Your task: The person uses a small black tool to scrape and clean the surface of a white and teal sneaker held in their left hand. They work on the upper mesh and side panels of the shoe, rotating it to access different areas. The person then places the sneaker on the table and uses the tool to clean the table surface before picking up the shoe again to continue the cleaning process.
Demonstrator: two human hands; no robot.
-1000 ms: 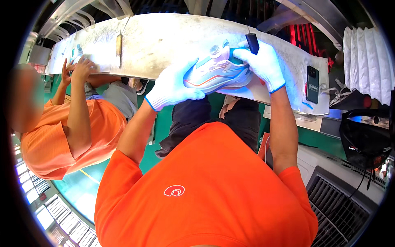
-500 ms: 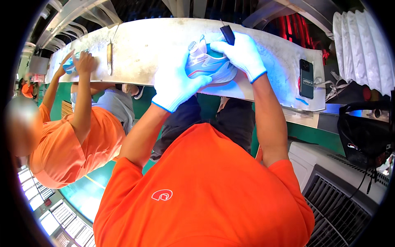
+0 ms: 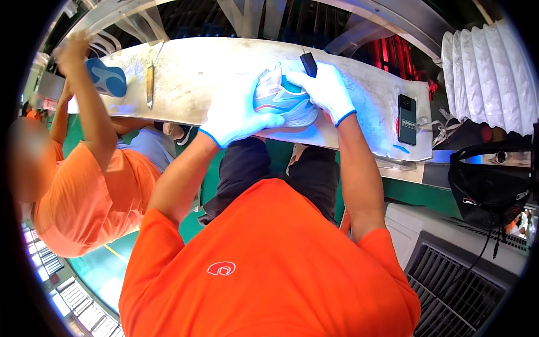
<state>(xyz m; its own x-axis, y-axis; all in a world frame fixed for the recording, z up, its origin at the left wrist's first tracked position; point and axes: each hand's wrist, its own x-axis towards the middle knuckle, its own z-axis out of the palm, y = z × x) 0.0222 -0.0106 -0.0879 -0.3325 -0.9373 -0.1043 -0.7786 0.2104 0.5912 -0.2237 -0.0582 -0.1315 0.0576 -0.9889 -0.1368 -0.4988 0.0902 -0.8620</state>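
A light blue and white sneaker (image 3: 284, 103) with a teal lining is held between my two gloved hands above the near edge of the bench. My left hand (image 3: 234, 112) wraps its left end, thumb along the lower side. At the collar and the right end, my right hand (image 3: 330, 92) is closed on the shoe, thumb by the opening. A black block (image 3: 308, 64) with a thin wire rises just behind the right fingers; whether they touch it I cannot tell. White knit gloves with blue cuffs cover both hands, lit by bluish light.
A worn pale bench (image 3: 193, 73) carries a wooden-handled knife (image 3: 150, 87) at left and a dark phone (image 3: 407, 119) at right. A co-worker at left has a blue-soled shoe (image 3: 106, 78). A ribbed white duct (image 3: 485, 78) and a black bag (image 3: 488, 180) are at far right.
My view has shifted slightly, while both hands keep their hold on the sneaker. At left, the co-worker's hands have risen, and a blue shoe sole now shows beside them.
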